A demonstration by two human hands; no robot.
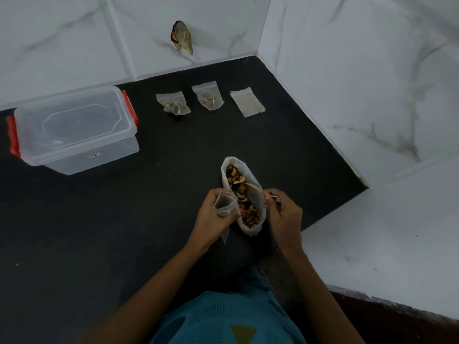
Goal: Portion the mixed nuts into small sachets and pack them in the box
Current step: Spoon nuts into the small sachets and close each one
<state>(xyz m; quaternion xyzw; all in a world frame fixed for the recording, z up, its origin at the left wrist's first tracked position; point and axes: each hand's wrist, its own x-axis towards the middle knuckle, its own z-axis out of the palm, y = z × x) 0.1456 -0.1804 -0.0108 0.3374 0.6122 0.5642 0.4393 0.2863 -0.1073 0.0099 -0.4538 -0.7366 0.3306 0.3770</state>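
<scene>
Nearest the camera, a teal garment (223,316) fills the bottom edge. Beyond it, over the black surface (99,232), the left grip (213,216) is curled round a small empty sachet (224,203), holding its mouth open. The right grip (283,214) pinches the handle of what looks like a spoon (275,197), its far end inside the open bag (249,229) standing between the two. The mixed nuts (239,181) lie inside that bag. Farther off on the left sits the clear box (74,130), lid on, with red clips (12,137). Far, right of the box, lie two filled sachets (173,105) (208,99) and one flat sachet (247,101) in a row, near the tiled wall (74,45).
</scene>
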